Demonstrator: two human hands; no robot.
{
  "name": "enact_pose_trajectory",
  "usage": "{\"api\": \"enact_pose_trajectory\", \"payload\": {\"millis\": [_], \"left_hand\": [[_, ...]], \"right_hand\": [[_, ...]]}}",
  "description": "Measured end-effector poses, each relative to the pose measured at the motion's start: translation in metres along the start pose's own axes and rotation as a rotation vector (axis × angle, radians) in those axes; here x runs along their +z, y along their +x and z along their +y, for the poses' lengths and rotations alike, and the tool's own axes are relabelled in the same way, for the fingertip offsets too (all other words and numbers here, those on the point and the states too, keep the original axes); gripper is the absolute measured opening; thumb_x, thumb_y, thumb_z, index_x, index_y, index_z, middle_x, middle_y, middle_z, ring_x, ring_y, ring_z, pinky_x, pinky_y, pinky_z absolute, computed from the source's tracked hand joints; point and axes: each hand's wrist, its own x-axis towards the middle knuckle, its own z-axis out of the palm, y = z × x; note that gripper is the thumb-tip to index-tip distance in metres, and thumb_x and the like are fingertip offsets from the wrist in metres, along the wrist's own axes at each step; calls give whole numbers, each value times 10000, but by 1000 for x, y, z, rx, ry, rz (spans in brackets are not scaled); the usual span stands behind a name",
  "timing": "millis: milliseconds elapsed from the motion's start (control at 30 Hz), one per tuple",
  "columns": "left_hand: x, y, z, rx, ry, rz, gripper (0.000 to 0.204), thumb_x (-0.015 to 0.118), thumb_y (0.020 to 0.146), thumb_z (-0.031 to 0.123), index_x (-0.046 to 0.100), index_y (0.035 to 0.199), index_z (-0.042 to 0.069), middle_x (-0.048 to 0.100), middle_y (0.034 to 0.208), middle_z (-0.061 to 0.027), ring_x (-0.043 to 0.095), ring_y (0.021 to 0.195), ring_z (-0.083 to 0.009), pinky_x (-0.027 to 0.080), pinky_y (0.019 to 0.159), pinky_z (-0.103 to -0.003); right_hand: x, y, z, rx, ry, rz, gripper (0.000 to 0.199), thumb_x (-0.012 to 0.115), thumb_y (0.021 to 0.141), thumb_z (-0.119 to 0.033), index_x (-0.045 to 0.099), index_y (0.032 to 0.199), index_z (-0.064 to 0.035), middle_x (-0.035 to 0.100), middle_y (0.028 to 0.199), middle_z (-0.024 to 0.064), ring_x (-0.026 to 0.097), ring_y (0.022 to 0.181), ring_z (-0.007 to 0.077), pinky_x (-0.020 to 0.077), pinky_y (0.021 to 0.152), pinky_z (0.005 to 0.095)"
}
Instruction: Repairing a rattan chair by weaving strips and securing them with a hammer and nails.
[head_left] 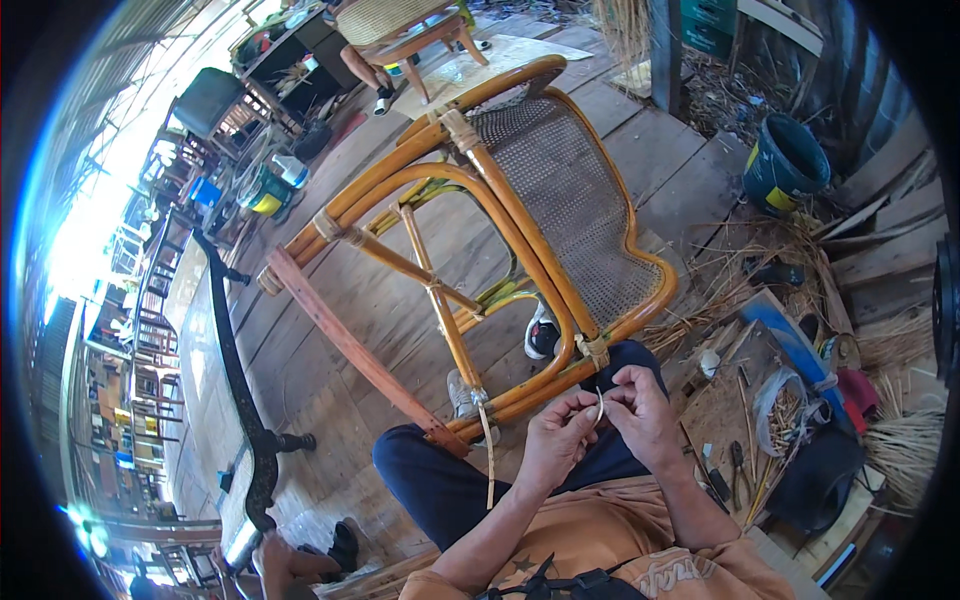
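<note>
My left hand (558,438) and my right hand (645,415) meet above my lap, fingers pinched on a thin pale strip (600,406) that looks like rattan. Just beyond them a rattan chair frame (535,268) lies tipped over, its near corner resting by my legs. Its woven cane panel (565,185) faces the far right side. Wrapped binding (594,352) covers the corner joint closest to my right hand. From a crossbar end, left of my hands, another pale strip (489,455) hangs loose. A curved reddish wooden piece (350,352) runs along the frame's left side.
Right of me lie pliers (740,465), a plastic bag of small pieces (783,410), a black rounded object (815,478) and bundled strips (905,450). A dark green bucket (785,165) stands far right. Dark carved furniture (235,370) and another person's hand (275,560) are at left.
</note>
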Motion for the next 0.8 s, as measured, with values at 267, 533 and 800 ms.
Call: {"api": "enact_pose_trajectory", "payload": {"millis": [267, 533, 800], "left_hand": [[-13, 1, 1, 69, -97, 80, 58, 553, 909, 123, 546, 941, 76, 561, 773, 2, 506, 563, -46, 335, 391, -153], [-21, 9, 18, 169, -107, 248, 37, 498, 927, 133, 513, 900, 112, 505, 747, 18, 474, 506, -68, 309, 351, -169], [-26, -5, 19, 128, -84, 281, 51, 535, 921, 147, 513, 904, 104, 529, 828, 3, 491, 507, -72, 317, 348, -166]], "right_hand": [[5, 19, -8, 13, -276, -190, 321, 632, 799, -22, 461, 1070, -14, 638, 833, 154, 652, 797, 181, 511, 680, 293], [26, 129, 36, -375, -442, 195, 449, 695, 759, -178, 491, 1109, 16, 559, 1066, 185, 551, 993, 310, 439, 835, 361], [31, 169, 10, -33, -292, -111, 485, 701, 761, -261, 505, 1068, 60, 591, 993, 257, 586, 955, 364, 432, 859, 409]]}}
